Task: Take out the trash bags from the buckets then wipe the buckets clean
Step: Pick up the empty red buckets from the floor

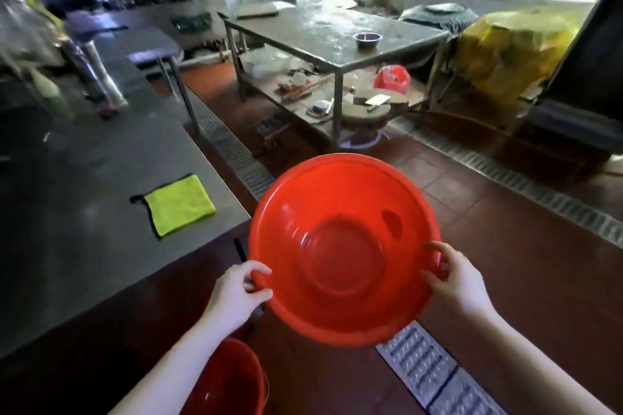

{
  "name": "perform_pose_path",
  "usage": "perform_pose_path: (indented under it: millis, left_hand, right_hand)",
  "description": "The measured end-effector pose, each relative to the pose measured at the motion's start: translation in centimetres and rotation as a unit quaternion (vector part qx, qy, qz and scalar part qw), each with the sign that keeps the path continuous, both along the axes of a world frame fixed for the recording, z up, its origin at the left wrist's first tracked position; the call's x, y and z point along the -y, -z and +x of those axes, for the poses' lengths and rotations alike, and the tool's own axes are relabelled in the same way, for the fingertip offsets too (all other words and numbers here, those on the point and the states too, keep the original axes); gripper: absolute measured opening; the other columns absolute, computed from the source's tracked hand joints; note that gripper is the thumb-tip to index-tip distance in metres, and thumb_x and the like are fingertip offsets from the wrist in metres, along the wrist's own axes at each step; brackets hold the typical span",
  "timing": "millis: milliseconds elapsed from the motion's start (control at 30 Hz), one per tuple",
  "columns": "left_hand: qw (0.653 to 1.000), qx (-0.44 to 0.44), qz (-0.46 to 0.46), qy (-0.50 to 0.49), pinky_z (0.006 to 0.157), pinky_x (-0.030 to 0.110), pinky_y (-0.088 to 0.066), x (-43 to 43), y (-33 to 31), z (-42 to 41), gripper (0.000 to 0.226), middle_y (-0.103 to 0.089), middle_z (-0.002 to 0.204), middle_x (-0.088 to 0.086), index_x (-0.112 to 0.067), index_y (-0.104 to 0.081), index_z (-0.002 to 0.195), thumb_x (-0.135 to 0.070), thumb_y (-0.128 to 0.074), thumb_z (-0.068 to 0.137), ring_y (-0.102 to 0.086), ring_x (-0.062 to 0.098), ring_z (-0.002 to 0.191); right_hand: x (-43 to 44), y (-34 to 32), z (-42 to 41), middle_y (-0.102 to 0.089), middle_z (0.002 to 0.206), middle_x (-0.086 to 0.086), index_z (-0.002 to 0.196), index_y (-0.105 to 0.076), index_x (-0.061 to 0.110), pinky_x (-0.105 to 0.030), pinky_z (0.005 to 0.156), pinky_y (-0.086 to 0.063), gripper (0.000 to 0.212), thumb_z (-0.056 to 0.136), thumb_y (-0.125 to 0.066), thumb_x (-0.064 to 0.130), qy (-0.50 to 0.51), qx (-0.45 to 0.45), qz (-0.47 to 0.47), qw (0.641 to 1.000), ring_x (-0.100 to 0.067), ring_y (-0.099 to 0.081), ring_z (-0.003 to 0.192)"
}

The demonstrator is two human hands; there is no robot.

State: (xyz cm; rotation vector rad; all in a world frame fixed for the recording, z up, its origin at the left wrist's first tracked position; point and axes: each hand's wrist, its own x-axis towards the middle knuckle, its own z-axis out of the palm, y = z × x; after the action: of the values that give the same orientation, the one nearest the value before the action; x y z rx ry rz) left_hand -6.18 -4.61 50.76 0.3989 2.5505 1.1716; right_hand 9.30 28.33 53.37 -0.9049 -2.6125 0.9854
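Well, the red bucket [344, 246] hangs in the air above the floor [505, 263], its mouth tipped toward the person. The left hand [232, 293] pinches its rim with curled fingers [256, 271], and the right hand [458, 283] curls its fingers over the opposite rim. A yellow cloth [178, 204] lies flat on the table [84, 263] nearby.

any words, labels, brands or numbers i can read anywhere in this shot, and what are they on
No text can be read in this view.
red bucket: plain, no label or print shows.
yellow cloth: plain.
red bag under the far table: any print is too blurred to read.
machine panel at the back: too blurred to read.
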Motion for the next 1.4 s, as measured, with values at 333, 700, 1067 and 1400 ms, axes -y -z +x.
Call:
perform_pose_path:
  millis: [333, 700, 1067, 1400]
  left_hand:
    - [0.979, -0.044, 0.088, -0.181, 0.076, 0.026, -0.055, -1.9, -10.4, -12.4, 0.035, -0.067, 0.096, 0.008, -0.029, -0.066, 0.093, -0.002, -0.08, 0.076, -0.067, 0.021, 0.089]
    - [0.929, -0.08, 0.125, -0.339, 0.06, 0.022, -0.053, 9.1, -13.2, -33.3, 0.042, -0.052, 0.114, 0.004, -0.02, -0.062, 0.112, -0.004, -0.079, 0.077, -0.06, 0.011, 0.084]
    - [0.864, -0.114, 0.083, -0.483, 0.073, 0.022, -0.054, 19.5, -15.0, -42.3, 0.041, -0.064, 0.108, -0.01, -0.052, -0.066, 0.09, -0.019, -0.084, 0.075, -0.065, 0.007, 0.092]
    - [0.673, -0.134, 0.142, -0.713, 0.056, 0.017, -0.051, 19.7, -14.0, -43.8, 0.023, -0.07, 0.092, -0.003, -0.028, -0.068, 0.095, -0.011, -0.077, 0.083, -0.068, 0.002, 0.074]
  right_hand:
    - [-4.8, -11.9, -23.8, -0.064, 0.105, -0.01, 0.122, -0.06, 0.022, -0.032, 0.084, -0.047, 0.047, 0.079, -0.073, 0.008, -0.171, -0.099, 0.014, 0.98, -0.025, -0.061, 0.09]
    - [5.5, -15.0, -55.0, -0.063, 0.123, -0.014, 0.132, -0.055, 0.015, -0.034, 0.102, -0.041, 0.05, 0.084, -0.069, 0.012, -0.337, -0.14, 0.014, 0.931, -0.029, -0.059, 0.113]
    - [20.9, -15.8, -78.7, -0.07, 0.112, -0.008, 0.129, -0.061, 0.019, -0.025, 0.086, -0.043, 0.048, 0.082, -0.071, 0.013, -0.497, -0.105, -0.01, 0.862, -0.025, -0.065, 0.103]
    - [37.8, -13.7, -93.7, -0.066, 0.122, -0.004, 0.125, -0.063, 0.02, -0.024, 0.092, -0.042, 0.037, 0.089, -0.064, 0.016, -0.701, -0.068, -0.071, 0.707, -0.022, -0.061, 0.112]
